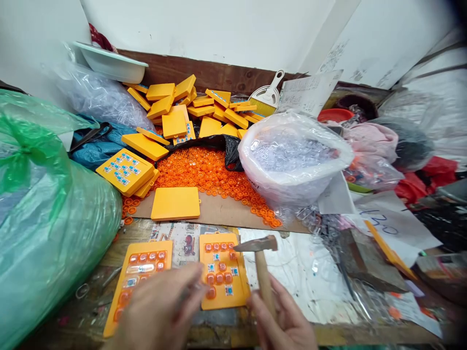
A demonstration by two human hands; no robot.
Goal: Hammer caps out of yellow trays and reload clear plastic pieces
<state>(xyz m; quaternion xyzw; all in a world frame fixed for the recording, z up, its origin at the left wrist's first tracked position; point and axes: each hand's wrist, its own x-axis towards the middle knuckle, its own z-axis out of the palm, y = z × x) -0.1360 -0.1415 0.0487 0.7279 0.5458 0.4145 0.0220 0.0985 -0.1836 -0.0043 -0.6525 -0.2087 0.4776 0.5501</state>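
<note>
Currently the right hand is grasping a hammer; the left hand is blurring, its hold unclear. Between them a yellow panel is lying on the counter, its orange caps probably needing light, square taps.

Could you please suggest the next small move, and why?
Perhaps the blurred left hand should set a loose orange plastic piece onto a blue-and-white square of the flat yellow plastic board: that square is uncovered, while orange pieces sit nearby. The right hand holds a wooden-handled metal hammer.
</note>
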